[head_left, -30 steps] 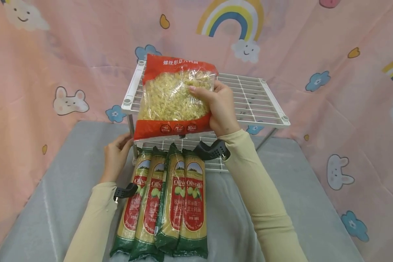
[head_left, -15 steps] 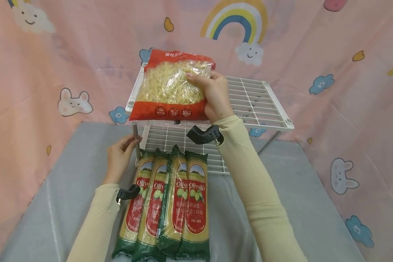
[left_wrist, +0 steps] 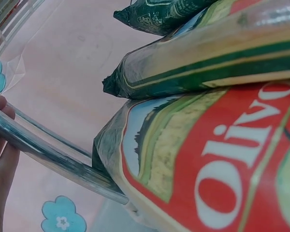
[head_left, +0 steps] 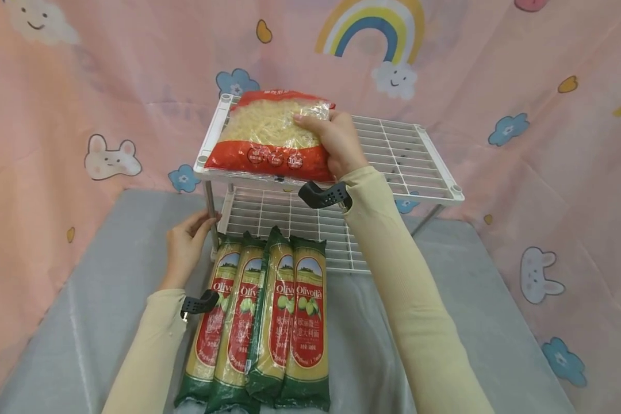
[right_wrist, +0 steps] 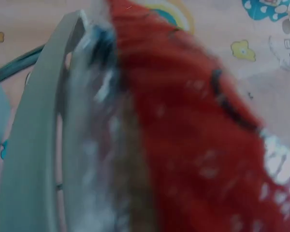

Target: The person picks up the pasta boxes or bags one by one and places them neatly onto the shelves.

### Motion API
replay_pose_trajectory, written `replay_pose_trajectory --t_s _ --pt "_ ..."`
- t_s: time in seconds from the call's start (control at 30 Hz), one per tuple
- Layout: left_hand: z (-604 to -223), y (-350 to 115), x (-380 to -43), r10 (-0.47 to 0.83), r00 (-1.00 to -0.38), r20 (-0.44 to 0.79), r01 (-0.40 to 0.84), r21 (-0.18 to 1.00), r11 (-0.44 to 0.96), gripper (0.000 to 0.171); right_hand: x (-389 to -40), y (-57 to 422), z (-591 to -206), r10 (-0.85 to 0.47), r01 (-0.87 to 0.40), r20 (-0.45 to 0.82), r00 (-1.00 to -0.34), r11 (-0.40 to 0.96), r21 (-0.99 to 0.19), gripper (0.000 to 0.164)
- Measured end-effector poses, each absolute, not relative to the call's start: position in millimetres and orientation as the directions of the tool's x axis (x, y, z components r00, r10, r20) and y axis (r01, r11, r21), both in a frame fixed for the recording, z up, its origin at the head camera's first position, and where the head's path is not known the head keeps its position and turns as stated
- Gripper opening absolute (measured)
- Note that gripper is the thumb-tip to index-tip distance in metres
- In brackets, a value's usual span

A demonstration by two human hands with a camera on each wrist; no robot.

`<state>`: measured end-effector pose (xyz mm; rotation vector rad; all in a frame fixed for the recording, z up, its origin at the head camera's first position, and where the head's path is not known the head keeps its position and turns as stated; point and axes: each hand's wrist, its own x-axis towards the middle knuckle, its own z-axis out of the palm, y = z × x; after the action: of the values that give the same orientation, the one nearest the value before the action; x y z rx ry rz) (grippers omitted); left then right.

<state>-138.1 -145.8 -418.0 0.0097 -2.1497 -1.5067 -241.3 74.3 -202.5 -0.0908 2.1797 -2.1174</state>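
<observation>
My right hand [head_left: 340, 142] grips the right side of a red and clear bag of spiral pasta [head_left: 269, 123], thumb on its front. The bag leans back over the left part of a white wire rack's top shelf [head_left: 393, 155]. Blurred close up in the right wrist view, the red bag end [right_wrist: 193, 130] lies right beside the shelf's edge bar [right_wrist: 31, 135]. Lower left, my left hand [head_left: 183, 247] holds the rack's front left metal post [head_left: 210, 201]. Its fingers [left_wrist: 5, 169] curl about that post in the left wrist view.
Several green-ended spaghetti packs [head_left: 306, 316] lie side by side in front of the rack, their tops reaching the lower wire shelf [head_left: 336, 230]. Grey cloth [head_left: 108, 276] covers the surface. A pink printed curtain [head_left: 155, 69] hangs behind and at both sides.
The pasta bag has come down and tilted back toward the top shelf, carried by my right hand. My left hand stays at the post.
</observation>
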Motion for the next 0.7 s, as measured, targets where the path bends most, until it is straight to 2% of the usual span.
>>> replay_pose_trajectory --t_s 0.43,0.7 --pt "-415.6 -145.9 -136.4 -0.29 -0.855 0.429 0.301 0.867 0.397 0.026 -242.5 74.3 -205.0 -0.112 0.074 -0.087 -0.99 0.122 -0.99 0.041" --pt "-415.0 -145.8 -136.0 -0.298 -0.861 0.412 0.275 0.87 0.41 0.027 -240.6 78.9 -206.8 -0.147 0.075 -0.086 -0.985 0.082 -0.994 0.038"
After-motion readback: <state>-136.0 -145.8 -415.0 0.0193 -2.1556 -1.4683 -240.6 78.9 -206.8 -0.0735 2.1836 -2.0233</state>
